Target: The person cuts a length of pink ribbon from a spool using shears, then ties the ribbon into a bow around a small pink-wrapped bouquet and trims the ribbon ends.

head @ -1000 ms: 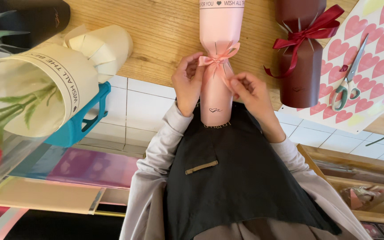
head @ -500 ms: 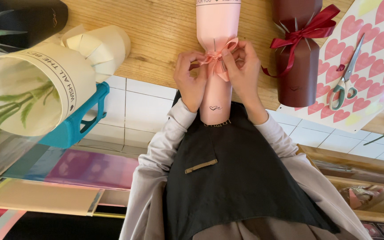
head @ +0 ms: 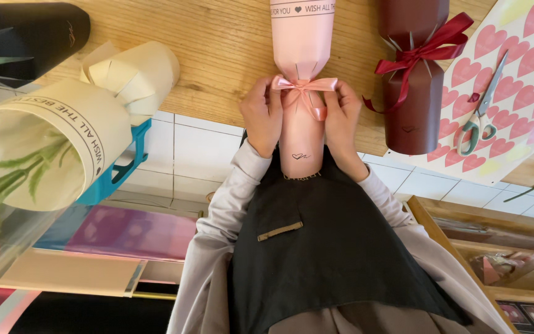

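Both hands [head: 262,114] [head: 341,117] now apart, pink ribbon bow [head: 304,86] pulled flat

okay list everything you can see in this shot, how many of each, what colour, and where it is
Pink wrapped bouquet sleeve: one, pale pink, upright at the table edge, centre.
Ribbon bow: one, pink, tied around the sleeve's neck.
Maroon wrapped sleeve: one, dark red with a red ribbon, just right of the pink one.
Scissors: one pair, teal handles, lying on the heart sheet.
Heart-pattern sheet: one, cream with pink hearts, far right.
Cream wrapped sleeves: two, cream, at left.
Black sleeve: one, top left corner.
Wooden table: one, light brown.
Blue basket: one, teal, under the cream sleeves.
Left hand: pinching the bow's left loop.
Right hand: pinching the bow's right loop.
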